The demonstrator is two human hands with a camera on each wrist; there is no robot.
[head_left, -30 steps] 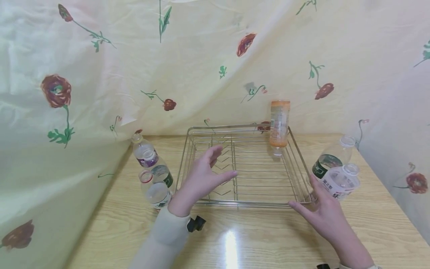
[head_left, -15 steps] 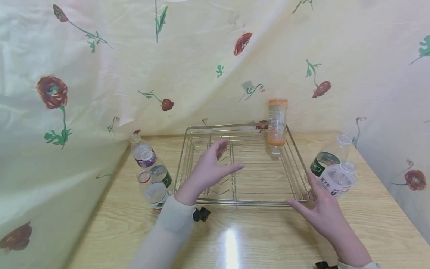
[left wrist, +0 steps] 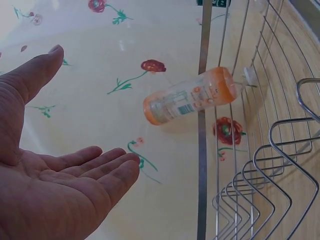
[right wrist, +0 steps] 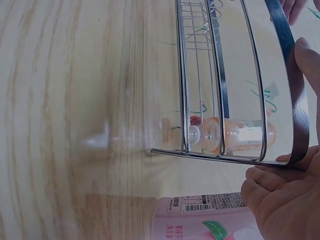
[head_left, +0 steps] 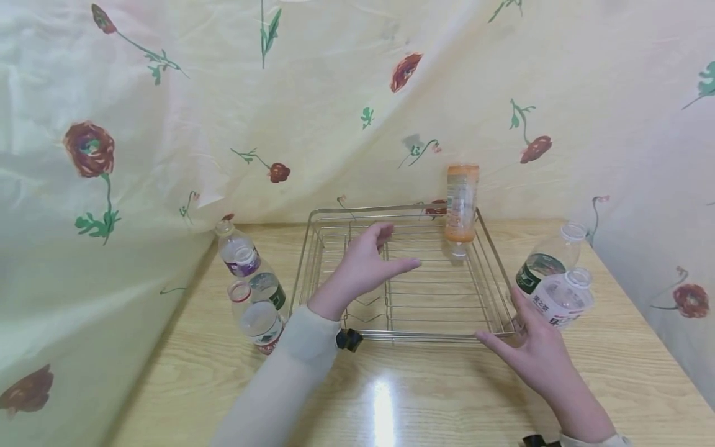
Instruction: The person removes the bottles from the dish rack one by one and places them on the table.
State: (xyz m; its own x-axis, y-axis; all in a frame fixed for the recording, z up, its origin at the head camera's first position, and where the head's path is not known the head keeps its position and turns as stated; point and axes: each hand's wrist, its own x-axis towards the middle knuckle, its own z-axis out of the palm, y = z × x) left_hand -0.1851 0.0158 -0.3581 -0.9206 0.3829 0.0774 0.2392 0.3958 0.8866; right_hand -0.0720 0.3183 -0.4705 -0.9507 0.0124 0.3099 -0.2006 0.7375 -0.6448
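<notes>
A wire dish rack (head_left: 424,338) stands on the wooden table. My left hand (head_left: 365,264) hovers above its left half, thumb and fingers spread, holding nothing. At the front right corner my right hand (head_left: 533,347) grips the rim, thumb on the front side and fingers on the right side; the right wrist view shows this corner (right wrist: 299,125) close up. An orange-banded clear bottle (head_left: 461,202) is upside down in the rack's back right corner, cap lowest. In the left wrist view this bottle (left wrist: 190,97) lies beyond my open palm (left wrist: 60,185).
Left of the rack stand a purple-labelled bottle (head_left: 237,251), a green-labelled one (head_left: 268,288) and a red-ringed one (head_left: 257,320). On the right are a green-labelled bottle (head_left: 544,264) and a pink-labelled one (head_left: 564,301), close to my right hand. Flowered cloth (head_left: 335,93) hangs behind.
My left hand has moved right and slightly farther back over the rack, still empty. The right hand stays at the corner, and the rack and bottles keep their places.
</notes>
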